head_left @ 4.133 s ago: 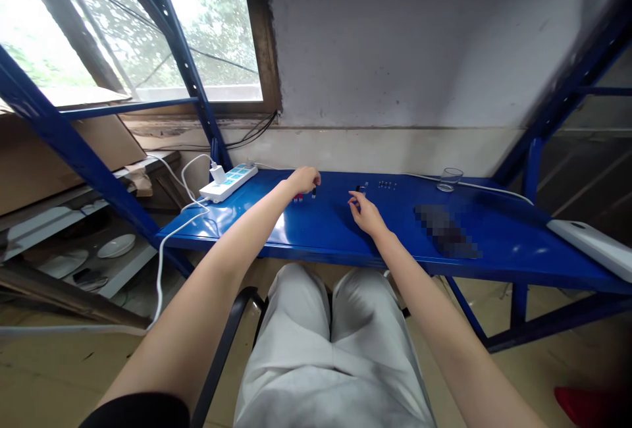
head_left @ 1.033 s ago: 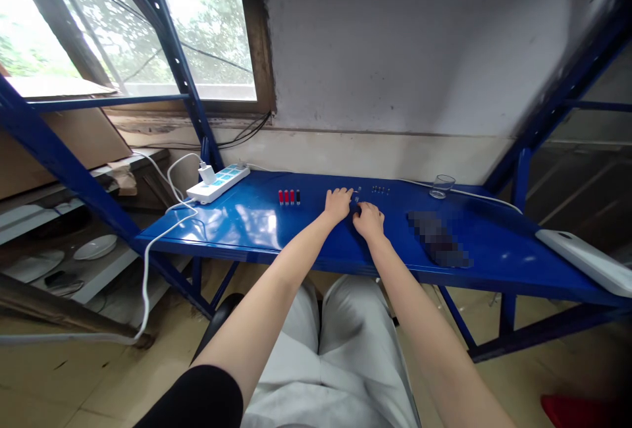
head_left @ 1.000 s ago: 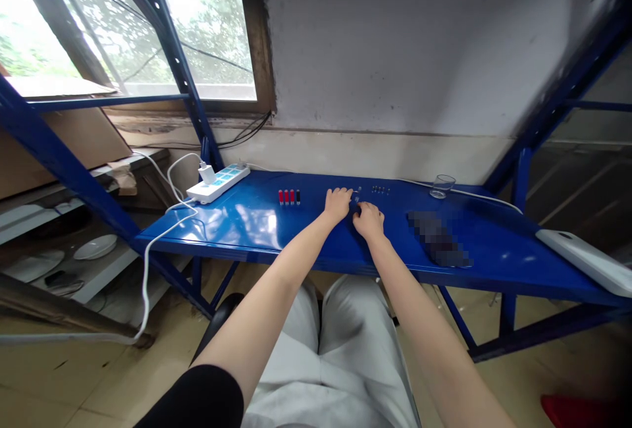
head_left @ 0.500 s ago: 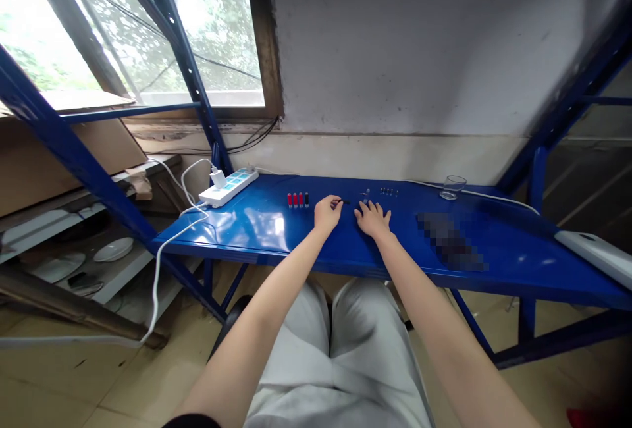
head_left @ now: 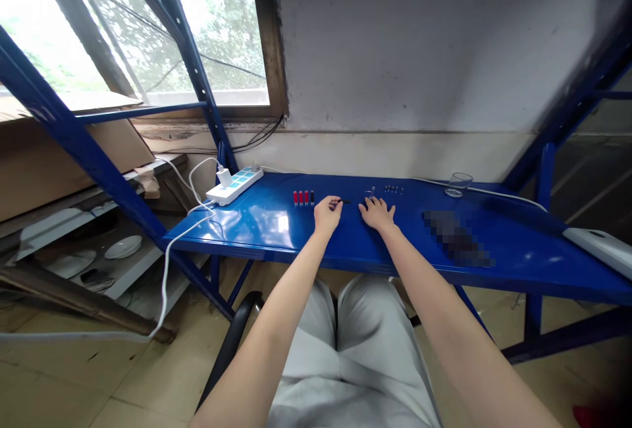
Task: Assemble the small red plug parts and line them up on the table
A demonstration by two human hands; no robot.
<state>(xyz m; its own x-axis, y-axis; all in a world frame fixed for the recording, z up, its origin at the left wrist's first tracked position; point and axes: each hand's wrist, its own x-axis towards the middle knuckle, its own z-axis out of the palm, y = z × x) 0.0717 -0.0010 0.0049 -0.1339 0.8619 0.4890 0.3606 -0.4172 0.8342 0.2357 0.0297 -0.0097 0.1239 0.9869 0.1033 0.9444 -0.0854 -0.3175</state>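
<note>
My left hand (head_left: 326,214) is closed in a pinch around a small black stick-like piece (head_left: 344,201) that points to the right, just above the tabletop. With fingers spread, my right hand (head_left: 378,213) lies on the table, its fingertips beside a small clear piece (head_left: 372,190). Whether the fingertips touch that piece I cannot tell. To the left of my left hand stands a short row of small red tubes (head_left: 301,197) with pale lower ends, and a dark tube (head_left: 312,197) at the row's right end. Beyond my right hand, several tiny metallic bits (head_left: 394,189) sit in a row.
The blue table (head_left: 266,243) carries a white power strip (head_left: 235,187) with a plugged-in charger at left. A clear glass (head_left: 459,184) stands at the back right. A blurred dark object (head_left: 457,238) lies nearer, and a white device (head_left: 600,250) sits at the right edge.
The view has shifted slightly, so the table's things appear a little further right. My left hand keeps its pinch and my right hand stays spread on the table.
</note>
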